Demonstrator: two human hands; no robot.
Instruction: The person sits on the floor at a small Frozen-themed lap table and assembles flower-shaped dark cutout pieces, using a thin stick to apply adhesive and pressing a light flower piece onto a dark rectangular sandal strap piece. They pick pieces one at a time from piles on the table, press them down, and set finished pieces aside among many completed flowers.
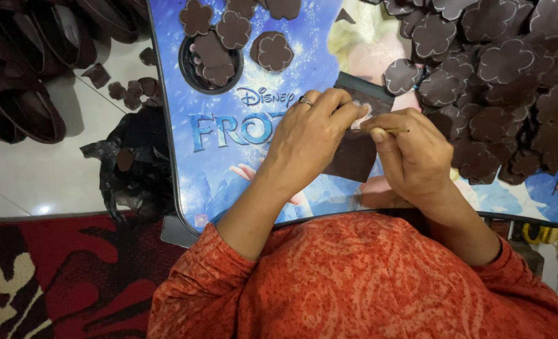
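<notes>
I read this as the marking step: my left hand [307,135] presses flat on a dark brown sheet [354,154], fingers curled over its upper edge to pin it down, while my right hand [414,157] is closed around a thin stick-like tool [392,130] whose tip rests on the sheet just beside my left fingertips. A pale flower-shaped outline [362,115] shows on the sheet there, so I judge the tracing or scoring of one more flower shape to be under way. I cannot tell whether the tool draws or cuts.

The next move, as I judge it, calls for a steady left hand so the sheet does not slide, and a slow turn of the tool tip round the lobes of the outline, keeping the line closed.

The sheet lies near the middle of the small blue printed table [222,163], toward its near edge, tilted a little with one corner pointing at me. It looks matt, thin and flexible, roughly rectangular, with a paler band along its far edge.

A heap of finished brown flower cut-outs [498,81] fills the table's far right corner. A dark round bowl [211,63] with more cut-outs sits toward the far left edge, with loose ones just beside it. Off the left edge, scraps [134,91] lie on the tiled floor.
</notes>
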